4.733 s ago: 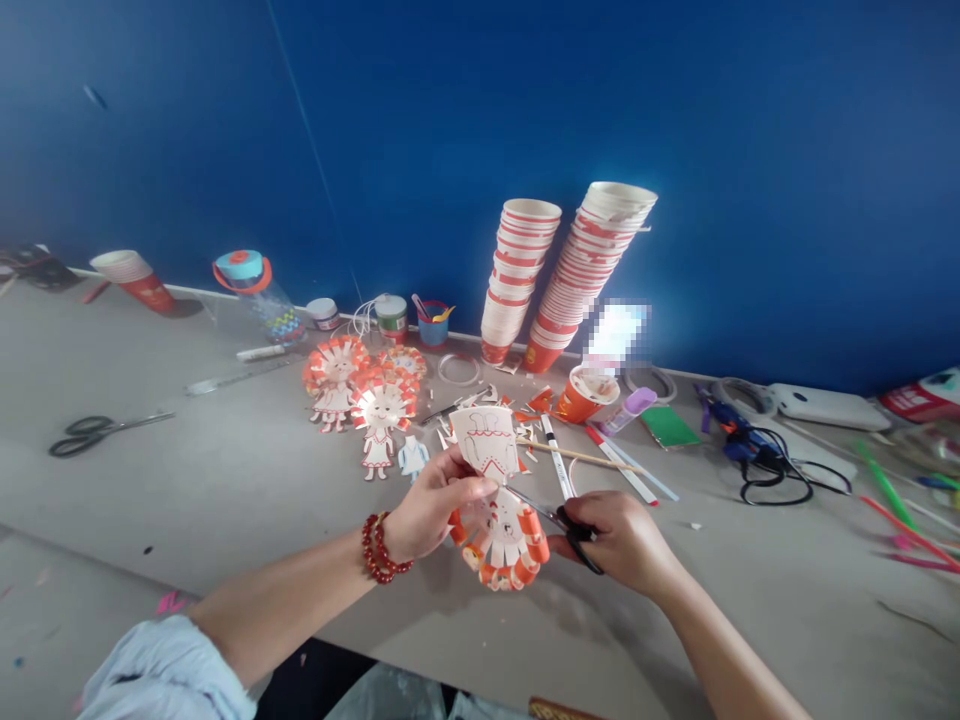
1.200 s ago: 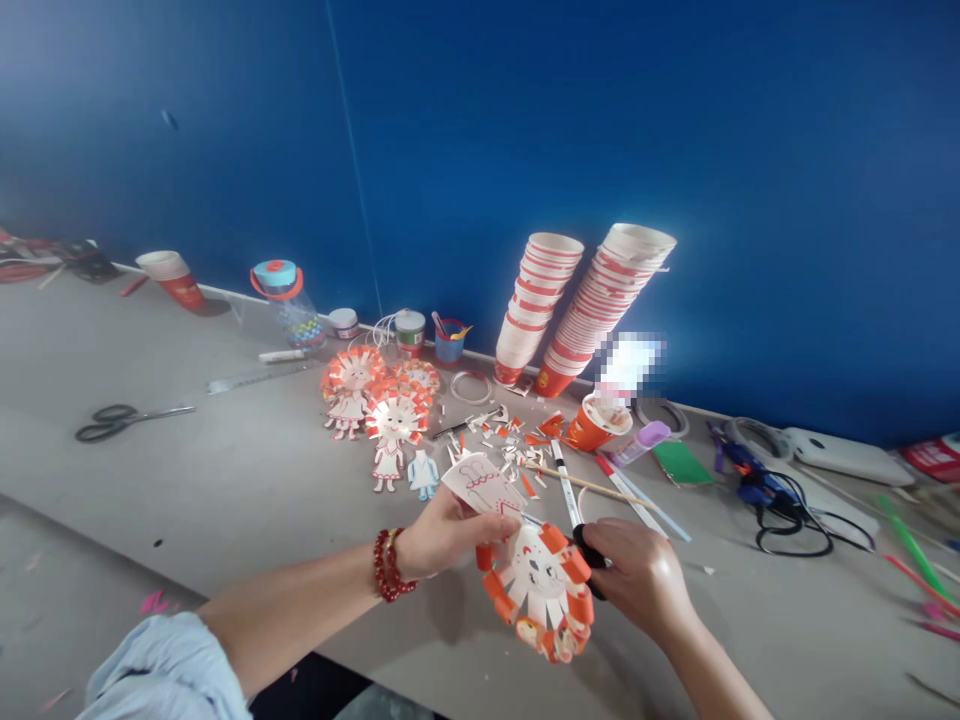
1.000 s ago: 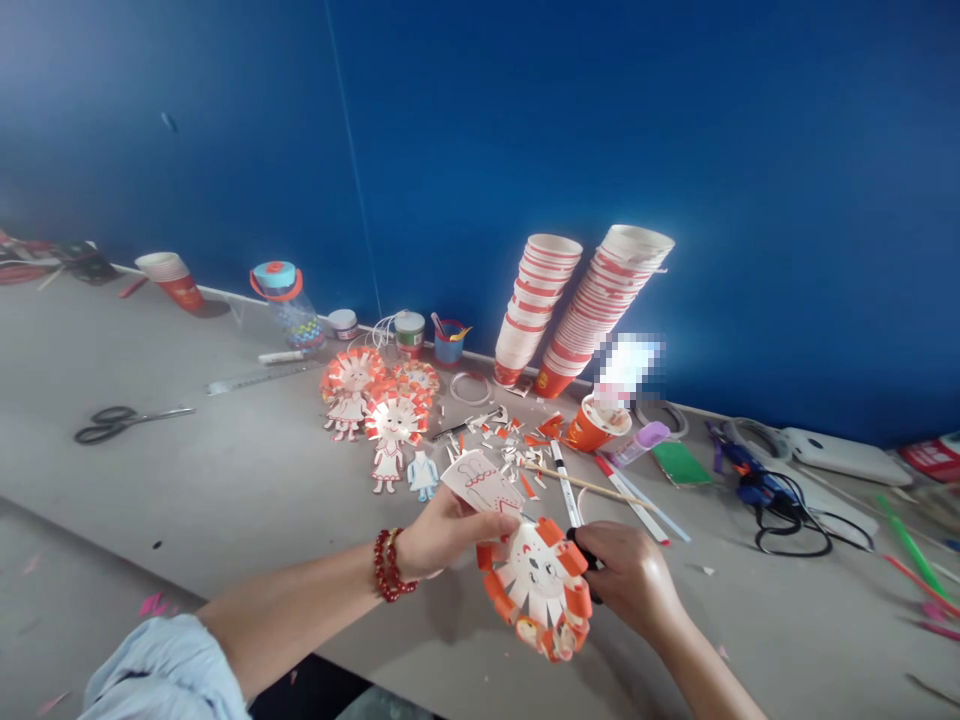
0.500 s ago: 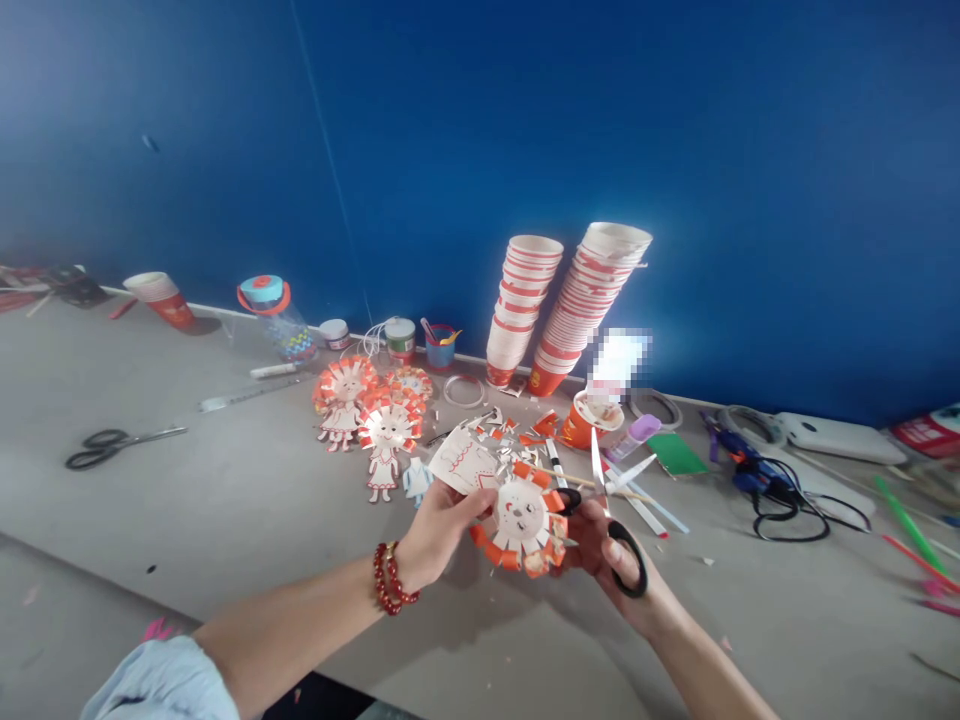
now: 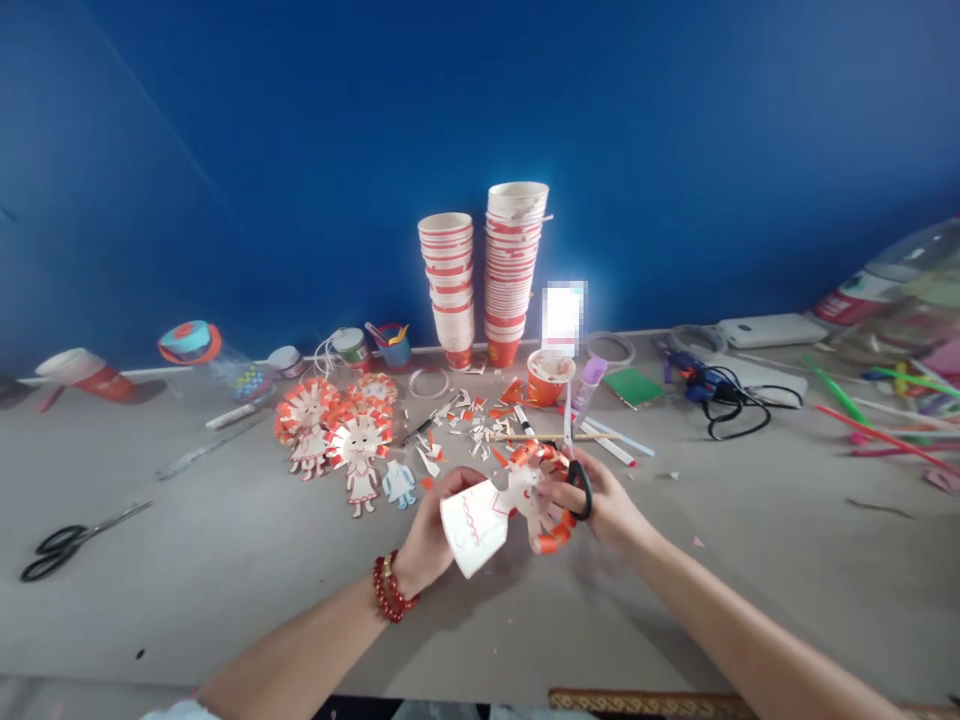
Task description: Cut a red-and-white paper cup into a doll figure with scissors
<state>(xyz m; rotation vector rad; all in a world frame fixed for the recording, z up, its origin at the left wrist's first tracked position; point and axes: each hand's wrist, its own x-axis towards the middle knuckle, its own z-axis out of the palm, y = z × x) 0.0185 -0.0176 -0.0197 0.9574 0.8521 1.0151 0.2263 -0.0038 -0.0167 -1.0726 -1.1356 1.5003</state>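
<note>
In my left hand (image 5: 431, 535) is a paper doll cut from a cup. Its white body sheet (image 5: 474, 525), with a dress drawn in red lines, faces me. The doll's drawn face and curled orange strips (image 5: 553, 540) lie to the right, against my right hand (image 5: 607, 500). That hand also grips black-handled scissors (image 5: 578, 490), blades pointing up and away from the doll; its fingers touch the doll's head. Beyond my left hand lie finished-looking paper dolls (image 5: 360, 445) with fringed heads and a small blue-edged paper dress figure (image 5: 399, 484).
Paper scraps (image 5: 480, 425) cover the middle. Two tall cup stacks (image 5: 450, 280) stand by the blue wall. A scrap-filled cup (image 5: 545, 388), a purple-capped glue stick (image 5: 589, 380) and a glue gun (image 5: 701, 375) are to the right. More scissors (image 5: 64, 545) lie at far left.
The view has turned right. The doll has rotated so its white body tips down toward me, and my right fingers have moved onto its head. The scissors stay in my right hand.
</note>
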